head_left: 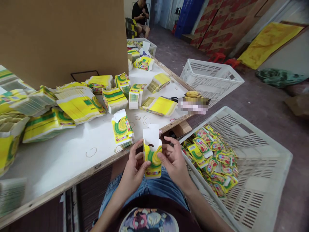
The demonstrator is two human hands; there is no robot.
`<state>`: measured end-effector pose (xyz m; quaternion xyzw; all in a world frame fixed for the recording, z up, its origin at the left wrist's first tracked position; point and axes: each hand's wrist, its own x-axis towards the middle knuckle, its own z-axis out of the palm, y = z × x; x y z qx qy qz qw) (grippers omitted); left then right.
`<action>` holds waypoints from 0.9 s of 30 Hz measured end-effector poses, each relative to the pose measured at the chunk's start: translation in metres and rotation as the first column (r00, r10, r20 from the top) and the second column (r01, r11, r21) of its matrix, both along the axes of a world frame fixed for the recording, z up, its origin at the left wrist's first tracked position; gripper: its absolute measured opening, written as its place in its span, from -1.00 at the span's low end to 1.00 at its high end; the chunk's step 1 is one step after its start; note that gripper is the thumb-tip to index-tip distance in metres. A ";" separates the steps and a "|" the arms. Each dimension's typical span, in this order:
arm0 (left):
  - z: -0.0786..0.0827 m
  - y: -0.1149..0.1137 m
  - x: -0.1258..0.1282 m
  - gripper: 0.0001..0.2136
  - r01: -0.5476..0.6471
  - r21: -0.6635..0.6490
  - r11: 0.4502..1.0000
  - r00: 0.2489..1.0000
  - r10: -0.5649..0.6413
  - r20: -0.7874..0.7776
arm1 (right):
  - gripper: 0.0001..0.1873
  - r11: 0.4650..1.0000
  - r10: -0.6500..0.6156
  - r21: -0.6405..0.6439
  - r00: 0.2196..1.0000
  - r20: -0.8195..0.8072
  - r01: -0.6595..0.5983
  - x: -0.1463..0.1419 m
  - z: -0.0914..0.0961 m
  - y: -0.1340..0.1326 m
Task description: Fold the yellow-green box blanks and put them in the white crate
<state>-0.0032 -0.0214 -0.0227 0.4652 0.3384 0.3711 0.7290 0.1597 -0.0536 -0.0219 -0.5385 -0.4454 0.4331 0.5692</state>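
Above my lap, in the head view, a small yellow and green carton stands upright with its white top flaps open. My left hand grips its left edge between thumb and fingers. On the other side my right hand has its thumb on the front and its fingers at the right edge. A short stack of flat cartons lies on the table edge just left of my hands. To my right, a white plastic crate holds many folded cartons.
Bundles of flat cartons cover the white table. Rubber bands, scissors and bananas lie on it. A large cardboard panel rises behind. Another crate stands beyond, and a person sits farther back.
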 end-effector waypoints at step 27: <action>-0.018 -0.003 0.008 -0.55 0.160 0.069 0.985 0.981 -0.151 -0.123 | -0.57 0.917 0.262 -0.358 0.944 0.202 -0.178 0.032 0.016 -0.003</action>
